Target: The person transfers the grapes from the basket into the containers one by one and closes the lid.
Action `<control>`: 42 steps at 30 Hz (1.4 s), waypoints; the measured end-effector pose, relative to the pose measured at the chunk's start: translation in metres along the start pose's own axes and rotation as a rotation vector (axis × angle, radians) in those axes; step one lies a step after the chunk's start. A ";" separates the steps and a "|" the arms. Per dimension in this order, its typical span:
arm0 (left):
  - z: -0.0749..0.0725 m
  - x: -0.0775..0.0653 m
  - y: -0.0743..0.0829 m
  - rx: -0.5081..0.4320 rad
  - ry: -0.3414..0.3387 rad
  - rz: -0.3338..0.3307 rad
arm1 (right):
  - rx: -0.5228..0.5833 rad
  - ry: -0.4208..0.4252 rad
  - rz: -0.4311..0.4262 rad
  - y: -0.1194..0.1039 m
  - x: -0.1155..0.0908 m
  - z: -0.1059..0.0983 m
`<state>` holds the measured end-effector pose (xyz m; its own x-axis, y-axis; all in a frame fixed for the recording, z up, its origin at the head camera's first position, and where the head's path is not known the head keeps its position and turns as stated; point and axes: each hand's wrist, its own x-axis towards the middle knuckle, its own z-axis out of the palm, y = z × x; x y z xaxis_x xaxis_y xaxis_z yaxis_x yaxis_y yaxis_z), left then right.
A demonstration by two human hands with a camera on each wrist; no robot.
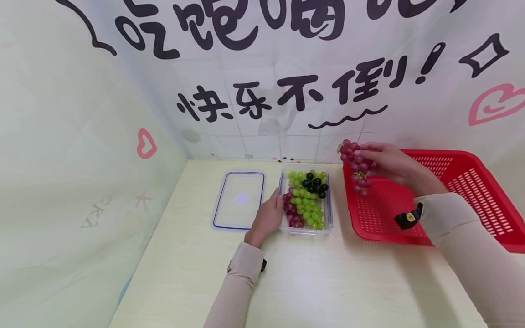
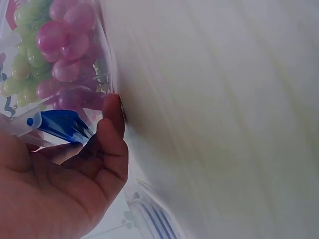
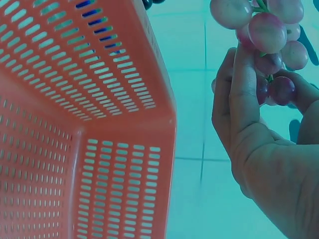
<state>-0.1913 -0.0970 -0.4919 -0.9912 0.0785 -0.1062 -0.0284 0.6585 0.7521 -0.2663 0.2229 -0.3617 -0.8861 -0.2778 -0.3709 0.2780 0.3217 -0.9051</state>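
My right hand (image 1: 393, 166) holds up a bunch of red grapes (image 1: 357, 164) over the left rim of the red basket. In the right wrist view the fingers (image 3: 244, 94) curl around the grapes (image 3: 267, 32). On the table, a clear plastic container (image 1: 305, 231) holds green grapes (image 1: 307, 205), black grapes (image 1: 315, 184) and red grapes (image 1: 290, 209). My left hand (image 1: 268, 214) grips the container's left side. Close up in the left wrist view, its curled fingers (image 2: 112, 144) are at the wall beside a blue-edged latch (image 2: 62, 124).
A clear lid with a blue seal (image 1: 239, 200) lies flat to the left of the container. At the right stands the red perforated basket (image 1: 471, 171). A white wall sheet (image 1: 254, 127) with black writing rises behind the table (image 1: 303, 282).
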 end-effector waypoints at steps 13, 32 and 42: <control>0.000 -0.001 0.001 0.005 0.010 0.013 | 0.028 -0.018 0.001 -0.004 0.003 0.014; 0.000 -0.002 0.001 0.000 0.003 0.023 | 0.015 -0.054 0.005 -0.013 0.008 0.031; -0.001 -0.002 0.002 0.012 0.007 0.016 | 0.015 -0.071 0.016 -0.015 0.010 0.040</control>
<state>-0.1898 -0.0966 -0.4897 -0.9924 0.0837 -0.0900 -0.0115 0.6660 0.7459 -0.2644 0.1789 -0.3603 -0.8533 -0.3363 -0.3984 0.2977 0.3129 -0.9019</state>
